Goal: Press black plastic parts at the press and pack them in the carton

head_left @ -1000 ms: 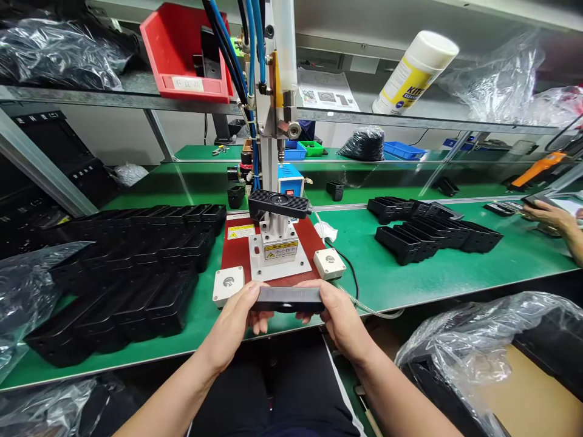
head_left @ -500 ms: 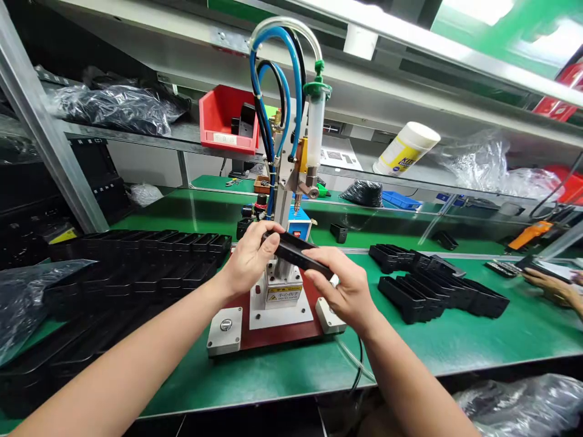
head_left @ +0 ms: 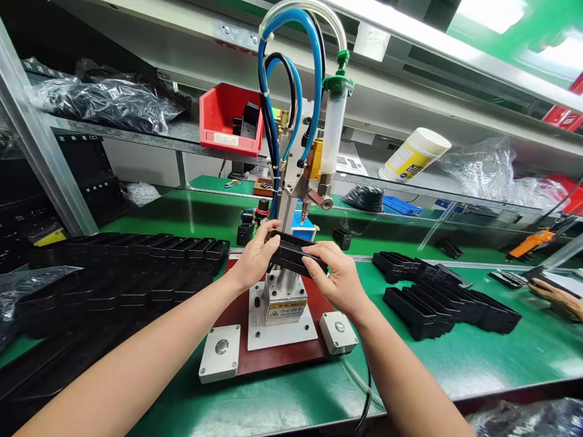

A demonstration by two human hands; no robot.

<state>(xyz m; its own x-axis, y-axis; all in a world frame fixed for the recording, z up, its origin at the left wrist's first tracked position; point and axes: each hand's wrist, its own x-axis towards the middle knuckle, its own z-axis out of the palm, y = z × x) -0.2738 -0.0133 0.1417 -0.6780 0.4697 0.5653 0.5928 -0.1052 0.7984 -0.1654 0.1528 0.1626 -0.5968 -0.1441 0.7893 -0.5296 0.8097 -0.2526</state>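
Both my hands hold a black plastic housing (head_left: 294, 255) on top of the metal post of a dispensing fixture (head_left: 282, 303). My left hand (head_left: 255, 261) grips its left end with curled fingers. My right hand (head_left: 334, 276) pinches its right end from above. The dispenser nozzle (head_left: 304, 213) hangs just over the housing, under a clear syringe barrel (head_left: 331, 130) fed by blue and black hoses. Two white push-buttons (head_left: 221, 361) (head_left: 337, 332) sit on the red base plate (head_left: 273, 355).
Rows of black housings (head_left: 136, 267) fill the green bench at left; another batch (head_left: 446, 300) lies at right. A red bin (head_left: 230, 118), bagged parts and a white canister (head_left: 414, 155) are on the shelf. Another person's hand (head_left: 558, 297) rests at far right.
My hands lifted the housing from near the bench's front edge up to the fixture post and levelled it there. The view tilted upward and drew closer.
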